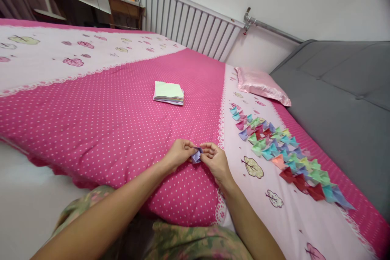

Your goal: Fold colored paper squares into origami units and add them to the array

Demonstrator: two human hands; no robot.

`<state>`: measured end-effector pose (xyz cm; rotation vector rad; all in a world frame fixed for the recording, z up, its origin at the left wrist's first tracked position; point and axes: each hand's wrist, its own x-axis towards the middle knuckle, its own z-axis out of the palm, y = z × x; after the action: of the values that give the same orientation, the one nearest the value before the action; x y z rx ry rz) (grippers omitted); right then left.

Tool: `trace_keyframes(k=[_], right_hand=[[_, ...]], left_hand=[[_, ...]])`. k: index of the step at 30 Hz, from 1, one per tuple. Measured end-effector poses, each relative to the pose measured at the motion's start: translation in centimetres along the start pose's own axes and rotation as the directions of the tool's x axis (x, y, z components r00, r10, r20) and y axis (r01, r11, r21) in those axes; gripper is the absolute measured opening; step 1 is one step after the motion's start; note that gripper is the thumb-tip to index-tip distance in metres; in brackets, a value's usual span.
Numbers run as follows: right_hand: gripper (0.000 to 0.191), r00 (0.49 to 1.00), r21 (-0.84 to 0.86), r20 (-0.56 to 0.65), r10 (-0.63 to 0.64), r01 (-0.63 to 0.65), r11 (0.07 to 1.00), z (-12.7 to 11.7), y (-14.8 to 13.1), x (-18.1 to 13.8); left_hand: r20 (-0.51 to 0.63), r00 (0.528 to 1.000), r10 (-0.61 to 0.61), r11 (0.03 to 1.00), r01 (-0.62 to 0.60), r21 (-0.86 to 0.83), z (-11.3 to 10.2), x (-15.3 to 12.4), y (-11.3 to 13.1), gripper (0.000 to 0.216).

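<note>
Both hands met over the near edge of the bed, pinching one small folded paper piece between them. Left hand was closed on its left side, fingertips curled in; right hand was closed on its right side. The piece was lilac, creased, pointed, held just above the pink polka-dot spread.

Nothing blocked the hands. Well apart, further up the dotted cloth, sat a stack of square paper sheets, pale green on top, edges slightly fanned. To the right, on the pale pink panel with tree prints, lay a long band of finished folded pieces, triangular, in teal, green, red, pink, lilac, packed touching each other. A glossy pink satin pillow lay beyond the band. A grey padded headboard ran along the right side. A white ribbed radiator stood against the wall, a wooden desk far left.
</note>
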<state>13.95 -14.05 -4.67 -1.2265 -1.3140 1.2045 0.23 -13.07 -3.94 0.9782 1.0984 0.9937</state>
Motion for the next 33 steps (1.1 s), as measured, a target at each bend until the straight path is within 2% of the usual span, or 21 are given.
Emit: trace_keyframes(k=[6, 9, 11, 13, 17, 21, 26, 33], right_hand=[[0.028, 1.000, -0.031, 0.007, -0.009, 0.009, 0.999, 0.0, 0.4, 0.1], [0.028, 0.998, -0.085, -0.037, -0.053, 0.050, 0.995, 0.1, 0.3, 0.1], [0.026, 0.987, -0.156, -0.099, -0.126, 0.109, 0.982, 0.2, -0.1, -0.1], [0.021, 0.960, -0.237, -0.148, -0.236, 0.197, 0.951, 0.2, -0.5, -0.3], [0.010, 0.909, -0.361, -0.133, -0.395, 0.327, 0.873, 0.1, -1.2, -0.7], [0.014, 0.919, -0.400, -0.096, -0.381, 0.315, 0.861, 0.1, -1.4, -0.9], [0.015, 0.933, -0.417, -0.093, -0.346, 0.279, 0.865, 0.0, -1.3, -0.7], [0.015, 0.961, -0.292, -0.080, -0.265, 0.232, 0.928, 0.0, -0.6, -0.3]], left_hand=[[0.002, 1.000, 0.005, 1.000, -0.005, 0.004, 0.1, 0.0, -0.1, 0.009], [-0.002, 1.000, 0.006, 1.000, -0.006, -0.006, 0.1, -0.1, 0.0, 0.009], [-0.018, 1.000, 0.005, 1.000, -0.006, -0.030, 0.2, -0.1, 0.1, 0.004], [-0.049, 0.999, -0.002, 0.998, -0.001, -0.064, 0.3, -0.1, 0.3, 0.011], [-0.097, 0.995, -0.013, 0.994, 0.002, -0.110, 0.3, -0.1, 0.5, 0.025], [-0.114, 0.989, 0.098, 0.993, -0.104, -0.052, 0.1, 0.4, -0.5, 0.033], [-0.142, 0.940, 0.309, 0.938, -0.277, 0.208, -0.4, 0.7, -1.5, 0.040], [-0.125, 0.922, 0.367, 0.877, -0.298, 0.376, -0.1, -0.1, -0.7, 0.040]])
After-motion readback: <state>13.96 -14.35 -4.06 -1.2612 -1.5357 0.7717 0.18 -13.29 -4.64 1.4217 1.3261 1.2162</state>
